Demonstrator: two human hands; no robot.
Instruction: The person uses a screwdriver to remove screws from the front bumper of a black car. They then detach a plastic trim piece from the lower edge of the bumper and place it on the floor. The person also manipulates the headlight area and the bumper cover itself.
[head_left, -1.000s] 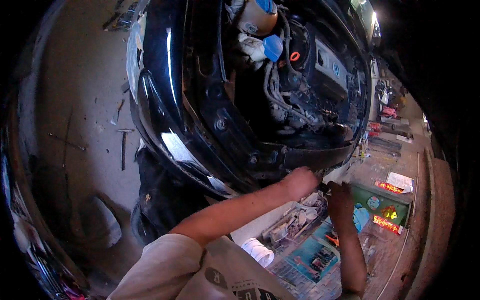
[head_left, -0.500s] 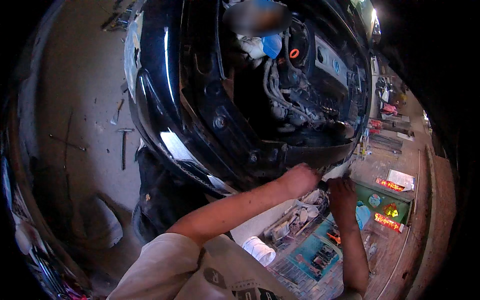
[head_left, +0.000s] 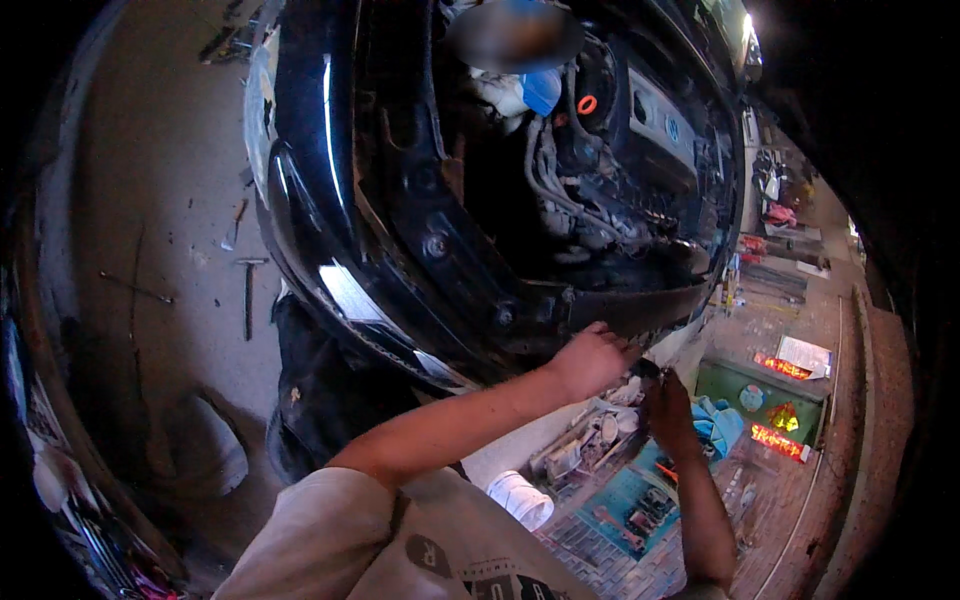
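A dark car's open engine bay fills the upper middle, with a grey engine cover (head_left: 648,112), an orange ring (head_left: 587,105) and pale hoses (head_left: 545,175). My left hand (head_left: 592,362) is at the car's front edge, beside the black front panel (head_left: 630,312); its fingers are bent and closed, their tips partly hidden. Just to the right, my right hand (head_left: 668,410) is closed near a small dark piece (head_left: 647,370) between the two hands. What kind of piece it is, and how each hand grips it, cannot be made out.
A hammer (head_left: 249,300) and a scraper-like tool (head_left: 235,225) lie on the floor at left. At lower right are a white bucket (head_left: 520,500), a teal tool tray (head_left: 635,510), a light-blue cloth (head_left: 718,425) and a green box (head_left: 720,385). A black bumper-like piece (head_left: 320,375) is under the car's front.
My left hand has shifted slightly left, its fingers now showing more clearly. My right hand has moved a little down and left, turning at the wrist. The car stays still.
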